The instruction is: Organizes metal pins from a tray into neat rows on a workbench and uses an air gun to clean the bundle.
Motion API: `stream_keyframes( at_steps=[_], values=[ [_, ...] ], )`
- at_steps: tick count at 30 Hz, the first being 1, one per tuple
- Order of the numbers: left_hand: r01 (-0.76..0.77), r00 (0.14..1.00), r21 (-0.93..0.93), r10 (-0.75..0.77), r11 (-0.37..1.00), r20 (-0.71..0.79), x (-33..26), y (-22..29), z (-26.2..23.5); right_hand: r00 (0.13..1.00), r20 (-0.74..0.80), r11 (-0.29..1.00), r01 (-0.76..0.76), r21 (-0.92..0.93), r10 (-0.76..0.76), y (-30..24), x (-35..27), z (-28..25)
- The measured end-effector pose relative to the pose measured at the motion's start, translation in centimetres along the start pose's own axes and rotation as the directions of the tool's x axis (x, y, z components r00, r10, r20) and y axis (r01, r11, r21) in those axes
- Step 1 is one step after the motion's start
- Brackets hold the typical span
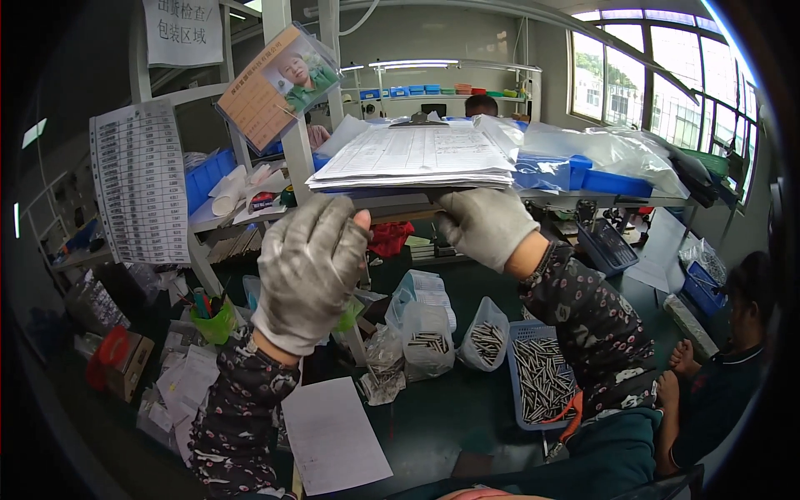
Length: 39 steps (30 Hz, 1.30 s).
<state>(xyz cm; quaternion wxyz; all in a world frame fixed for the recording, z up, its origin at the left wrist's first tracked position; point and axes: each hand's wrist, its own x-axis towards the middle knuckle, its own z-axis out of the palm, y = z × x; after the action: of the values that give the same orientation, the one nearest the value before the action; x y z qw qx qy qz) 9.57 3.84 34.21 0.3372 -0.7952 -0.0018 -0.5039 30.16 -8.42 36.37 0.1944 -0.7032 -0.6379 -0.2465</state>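
A clipboard (pixel 414 158) carrying a thick stack of white printed sheets sat in the upper middle of the frame, held level, its metal clip at the far edge. The sheets bore fine rows of print and lay slightly fanned at the near edge. The left hand (pixel 308 267), in a grey knit glove, was raised just below the board's near left corner, the thumb tip close to the board's underside; whether it actually gripped could not be told. The right hand (pixel 486 225), gloved alike, was closed on the near edge, fingers curled under it.

In the upper left a tilted clear sleeve (pixel 279 83) held an orange card with a photograph. A white hanging sign (pixel 183 32) was above it, and a long white list in plastic (pixel 140 183) hung at the left. Clear bags of metal pins (pixel 429 337) stood at the lower middle, beside a blue basket (pixel 542 379) of the same pins. A red and brown carton (pixel 121 358) lay at the lower left, and a blank white sheet (pixel 333 433) lay at the bottom.
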Motion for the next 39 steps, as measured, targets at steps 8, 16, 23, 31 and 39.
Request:
stream_keyframes(
  at_steps=[8,16,23,31,39],
  values=[
    [0.066,0.941,0.205,-0.130,0.977,0.312,6.5,-1.5,4.9,0.859,0.485,0.140,-0.507,0.851,0.166,2.3,0.6,0.4],
    [-0.003,0.991,0.047,-0.004,0.999,0.137,7.6,-0.2,5.4,0.756,0.368,-0.377,-0.172,0.910,0.542,3.3,2.6,0.7],
    [0.112,0.977,-0.084,-0.125,0.990,-0.174,6.4,-3.5,4.7,0.704,0.204,-0.327,0.042,0.944,0.680,7.6,2.3,-1.6],
    [0.462,0.795,-0.064,-0.381,0.884,0.472,8.3,-3.6,10.0,0.650,0.288,-0.341,-0.047,0.939,0.703,13.4,0.5,1.0],
    [0.543,0.566,-0.095,-0.281,0.834,0.775,13.3,-3.6,15.1,0.690,0.329,-0.285,-0.184,0.941,0.645,12.7,-1.2,1.5]
  ],
)
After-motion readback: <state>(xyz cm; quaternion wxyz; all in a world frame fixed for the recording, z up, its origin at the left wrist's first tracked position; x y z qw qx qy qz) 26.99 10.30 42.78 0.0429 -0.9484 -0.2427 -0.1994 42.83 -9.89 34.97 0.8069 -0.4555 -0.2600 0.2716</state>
